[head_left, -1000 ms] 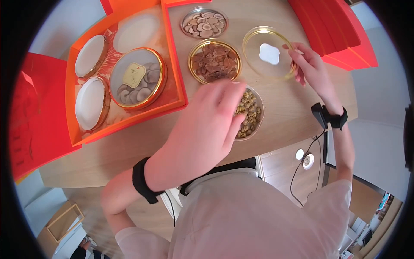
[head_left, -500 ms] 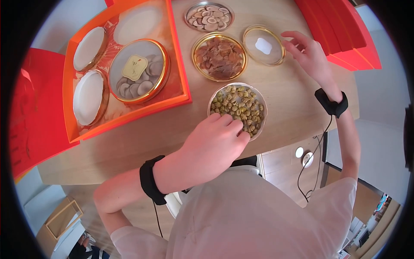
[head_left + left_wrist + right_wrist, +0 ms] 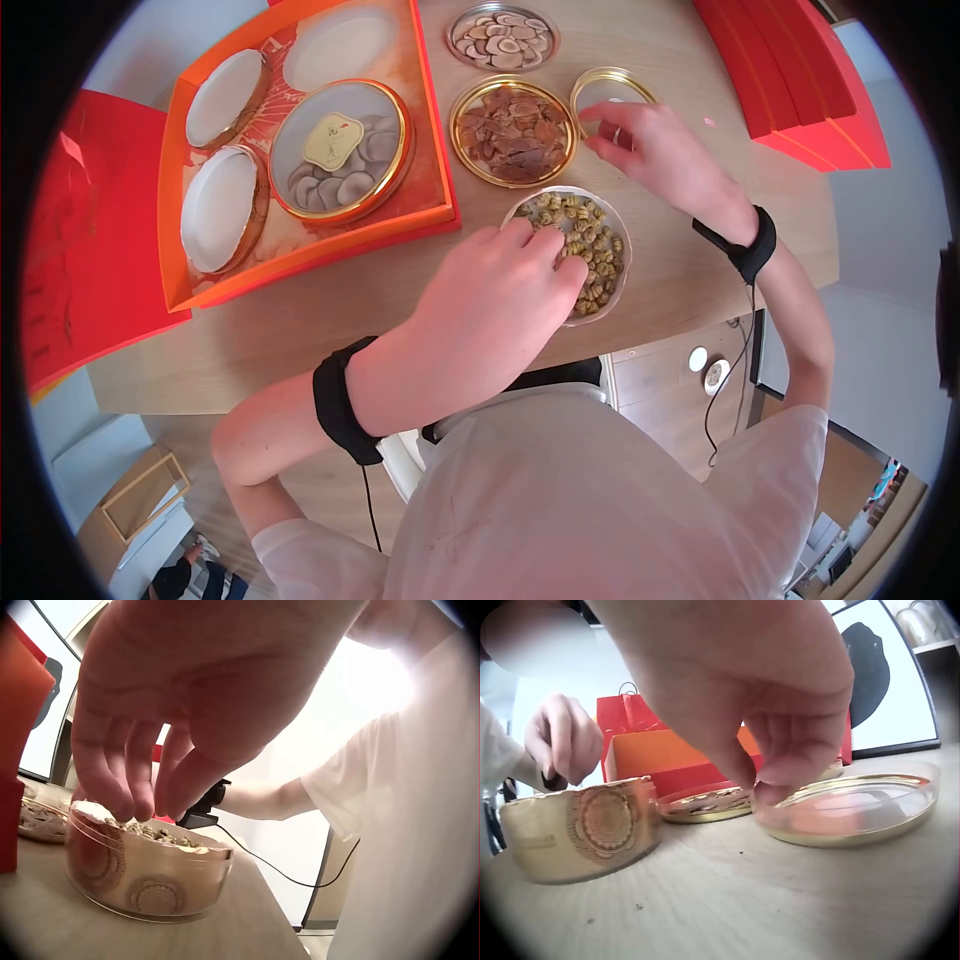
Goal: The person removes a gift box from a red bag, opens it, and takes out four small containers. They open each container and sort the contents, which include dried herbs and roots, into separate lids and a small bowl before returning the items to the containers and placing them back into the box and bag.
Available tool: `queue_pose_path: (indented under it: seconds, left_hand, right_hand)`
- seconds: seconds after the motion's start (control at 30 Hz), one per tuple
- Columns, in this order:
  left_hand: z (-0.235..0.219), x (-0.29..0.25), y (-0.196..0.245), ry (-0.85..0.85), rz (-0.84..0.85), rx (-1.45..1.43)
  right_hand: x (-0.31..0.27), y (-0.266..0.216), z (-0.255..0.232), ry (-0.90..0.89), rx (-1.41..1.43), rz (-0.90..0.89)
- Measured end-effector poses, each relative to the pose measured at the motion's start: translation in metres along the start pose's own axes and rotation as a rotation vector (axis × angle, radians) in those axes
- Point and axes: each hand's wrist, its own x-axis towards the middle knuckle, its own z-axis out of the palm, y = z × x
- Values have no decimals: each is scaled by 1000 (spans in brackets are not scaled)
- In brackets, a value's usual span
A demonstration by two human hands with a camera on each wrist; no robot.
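In the head view, my left hand [image 3: 480, 300] bends over a round clear-walled tub [image 3: 154, 859] of dried greenish curled pieces [image 3: 598, 255]. The left wrist view shows its thumb and fingers pointing down, tips at the pieces and a gap between them; nothing held shows. My right hand [image 3: 670, 160], fingers loosely bent, hovers by a clear gold-rimmed lid [image 3: 855, 838] lying on the table. Its fingertips overlap the lid's near edge in the right wrist view. Left of this lid sits a gold-rimmed dish [image 3: 455, 135] of brown flakes.
A silver-rimmed dish of pale slices [image 3: 500, 42] stands at the back. On the left, an orange gift box [image 3: 440, 150] holds a lidded round container [image 3: 375, 190] and white-topped rounds [image 3: 222, 215]. A red box [image 3: 790, 70] stands at the back right of the wooden table [image 3: 690, 270].
My right hand set the clear lid down on the table, let go, and then shifted left and toward me. My left hand came down to the pieces in the tub and stayed there.
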Motion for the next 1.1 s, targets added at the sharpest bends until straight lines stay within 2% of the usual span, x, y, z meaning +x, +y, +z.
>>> queue_pose_path:
  seconds: [0.13, 0.23, 0.43, 0.57, 0.67, 0.87, 0.9, 1.1]
  left_hand:
    - [4, 1, -2, 51, -9, 191]
    - [4, -1, -3, 18, -23, 250]
    - [4, -3, -4, -20, -37, 227]
    - [3, -2, -8, -12, 64, 215]
    - [5, 0, -8, -35, 77, 224]
    - [7, 8, -8, -33, 48, 203]
    - [7, 8, -9, -35, 44, 196]
    - [7, 10, -11, -56, 11, 186]
  right_hand:
    - [-10, 9, -1, -19, 30, -31]
    - [-11, -1, 0, 8, 20, -15]
    - [-6, -4, 5, 0, -20, -87]
    - [-12, 0, 5, 9, -9, -145]
    - [-21, -14, -5, 19, 11, -70]
    - [-56, -44, -23, -160, 42, -348]
    - [-61, -47, -21, -207, 0, -341]
    - [-73, -57, -12, -233, -20, -258]
